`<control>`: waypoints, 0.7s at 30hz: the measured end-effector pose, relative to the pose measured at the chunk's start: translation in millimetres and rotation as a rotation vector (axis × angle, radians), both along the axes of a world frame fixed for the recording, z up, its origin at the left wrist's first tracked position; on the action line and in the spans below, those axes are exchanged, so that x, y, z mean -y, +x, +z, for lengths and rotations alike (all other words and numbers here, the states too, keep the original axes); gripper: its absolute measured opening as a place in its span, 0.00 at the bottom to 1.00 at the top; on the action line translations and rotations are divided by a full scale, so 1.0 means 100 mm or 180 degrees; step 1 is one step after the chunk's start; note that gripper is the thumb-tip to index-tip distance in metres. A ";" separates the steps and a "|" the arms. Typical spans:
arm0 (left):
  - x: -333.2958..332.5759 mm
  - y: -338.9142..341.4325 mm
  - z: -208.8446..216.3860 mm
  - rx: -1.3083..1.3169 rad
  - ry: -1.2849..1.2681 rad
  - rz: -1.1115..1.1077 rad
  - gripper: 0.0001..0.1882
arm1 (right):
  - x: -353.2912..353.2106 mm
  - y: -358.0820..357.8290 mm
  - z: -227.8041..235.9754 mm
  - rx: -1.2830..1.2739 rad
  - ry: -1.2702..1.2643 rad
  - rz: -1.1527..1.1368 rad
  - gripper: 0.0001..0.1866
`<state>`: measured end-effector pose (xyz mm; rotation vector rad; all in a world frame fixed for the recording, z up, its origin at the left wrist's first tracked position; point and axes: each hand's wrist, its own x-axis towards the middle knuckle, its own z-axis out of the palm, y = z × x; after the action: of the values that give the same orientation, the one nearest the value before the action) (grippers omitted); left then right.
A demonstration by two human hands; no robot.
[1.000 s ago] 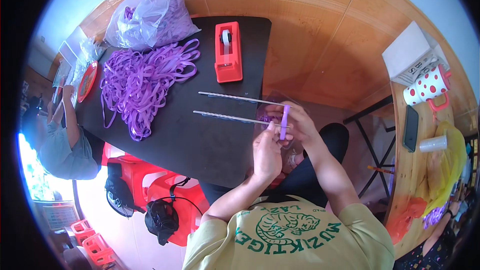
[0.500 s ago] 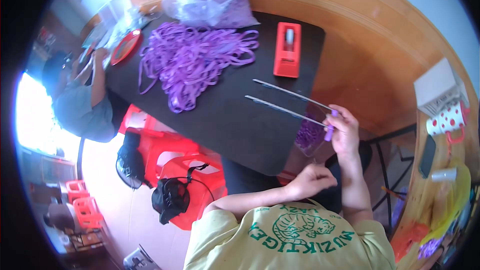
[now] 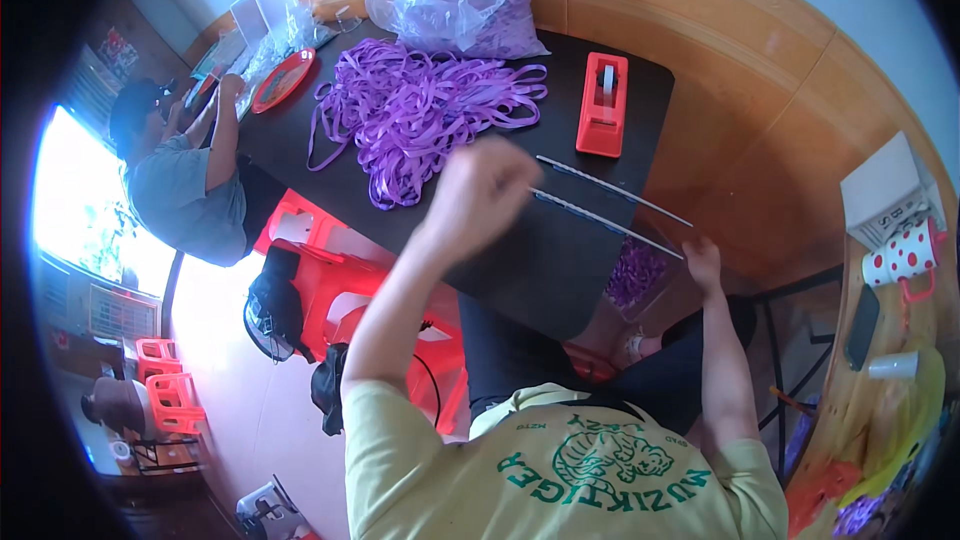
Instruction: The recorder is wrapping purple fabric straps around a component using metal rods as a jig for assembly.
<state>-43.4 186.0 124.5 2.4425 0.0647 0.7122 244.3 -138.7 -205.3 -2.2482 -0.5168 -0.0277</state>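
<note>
A heap of purple ribbon [image 3: 400, 110] lies loosely piled on the dark table. My left hand [image 3: 482, 195] is blurred over the table, beside the lower right of the heap and close to the far ends of two thin metal rods [image 3: 610, 225]. Its fingers look curled, but motion smears them. The rods run side by side past the table's right edge. My right hand [image 3: 702, 262] is beside their near ends, its fingers mostly hidden. Below the rods, beyond the table edge, a clear container [image 3: 625, 302] holds small purple pieces.
A red tape dispenser [image 3: 602, 105] stands at the table's right. Behind the ribbon sits a plastic bag [image 3: 455, 5] with purple contents. Another person [image 3: 190, 185] works at the far left near a red plate [image 3: 284, 81]. Red stools [image 3: 330, 285] stand left of me.
My left hand has risen from near my body to over the table. My right hand has lowered off the rods, and the purple piece that was around them no longer shows.
</note>
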 end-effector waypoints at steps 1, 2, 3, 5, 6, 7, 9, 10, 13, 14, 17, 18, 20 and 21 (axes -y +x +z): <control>-0.32 0.09 -0.16 0.0344 0.0758 0.0467 0.07 | -0.13 -0.07 0.00 -0.0012 0.0042 0.0076 0.17; -0.49 0.13 -0.23 0.0230 0.1062 0.0772 0.07 | -0.21 -0.16 0.08 -0.0457 0.0125 -0.0050 0.18; -0.59 0.16 -0.28 0.0125 0.1349 0.1044 0.08 | -0.23 -0.25 0.18 -0.0897 0.0193 -0.0212 0.19; -0.68 0.22 -0.32 -0.0048 0.1751 0.0979 0.07 | -0.19 -0.39 0.34 -0.0853 0.0531 -0.0132 0.18; -0.70 0.27 -0.35 -0.0229 0.2130 0.0909 0.06 | -0.14 -0.46 0.45 -0.0811 0.0844 -0.0057 0.17; -0.77 0.25 -0.42 -0.0237 0.2131 0.0920 0.06 | -0.15 -0.57 0.64 -0.0817 0.0843 -0.0045 0.17; -0.88 0.26 -0.52 -0.0435 0.2174 0.0879 0.05 | -0.12 -0.75 1.15 -0.0197 0.1070 0.0220 0.14; -0.88 0.33 -0.50 -0.0409 0.2173 0.0837 0.05 | -0.06 -0.79 1.32 -0.0179 0.1069 0.0175 0.14; -0.89 0.41 -0.49 0.0052 0.2061 0.0711 0.05 | 0.02 -0.88 1.66 0.0035 0.1461 0.0219 0.11; -0.92 0.43 -0.50 -0.0088 0.2196 0.0694 0.04 | 0.01 -0.91 1.75 -0.0059 0.1567 0.0325 0.10; -0.92 0.47 -0.49 -0.0108 0.2046 0.0612 0.03 | -0.05 -1.04 2.00 -0.0067 0.1656 0.0489 0.09; -0.94 0.49 -0.46 0.0002 0.1781 0.0532 0.03 | -0.07 -1.11 2.06 -0.0002 0.1765 0.0564 0.09; -1.03 0.45 -0.39 0.0076 0.1761 0.0540 0.02 | -0.14 -1.26 2.20 0.0013 0.1807 0.0699 0.10; -1.05 0.47 -0.36 0.0175 0.1729 0.0522 0.02 | -0.13 -1.33 2.25 0.0004 0.1806 0.0690 0.10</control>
<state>3.1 291.4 88.7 2.9554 0.0556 0.9703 111.1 -125.9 19.3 -1.6330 -0.6571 -0.0572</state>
